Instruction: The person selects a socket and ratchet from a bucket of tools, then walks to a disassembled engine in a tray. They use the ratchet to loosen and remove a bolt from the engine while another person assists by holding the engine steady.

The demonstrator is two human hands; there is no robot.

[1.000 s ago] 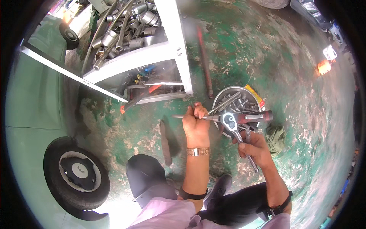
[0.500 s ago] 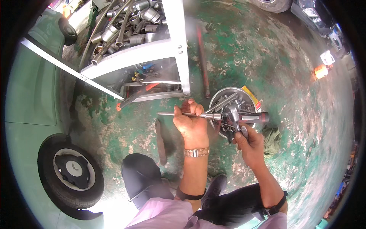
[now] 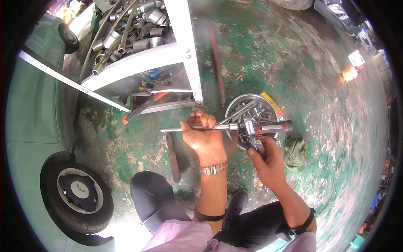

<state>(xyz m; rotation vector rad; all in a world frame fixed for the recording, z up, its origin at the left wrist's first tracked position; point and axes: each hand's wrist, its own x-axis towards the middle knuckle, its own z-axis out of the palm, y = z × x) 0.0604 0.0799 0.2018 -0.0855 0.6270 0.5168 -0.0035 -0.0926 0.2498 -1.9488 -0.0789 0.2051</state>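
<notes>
My left hand [image 3: 201,136], palm up with fingers curled, grips the long steel shaft [image 3: 168,129] of what looks like a screwdriver with a red-and-black handle [image 3: 273,127]. My right hand [image 3: 268,164] is closed on a steel ratchet wrench [image 3: 248,124], whose head is seen edge-on, across the screwdriver beside its handle; whether it is fitted onto it I cannot tell. Underneath, a round metal bowl [image 3: 228,116] holds several small metal parts, with a yellow-and-red packet [image 3: 272,101] at its edge. A crumpled green cloth [image 3: 295,153] lies to the right.
A white metal rack [image 3: 189,71] holds several sockets [image 3: 147,44] and tools. A reddish bar [image 3: 218,71] and a flat dark bar [image 3: 172,157] lie on the green floor. A pale green car body [image 3: 29,126] with a wheel [image 3: 77,189] is at left; another vehicle [image 3: 336,14] is at top right.
The ratchet has turned from face-up to edge-on, and my right hand has moved up its handle. My left hand and the shaft have shifted left, exposing more of the shaft.
</notes>
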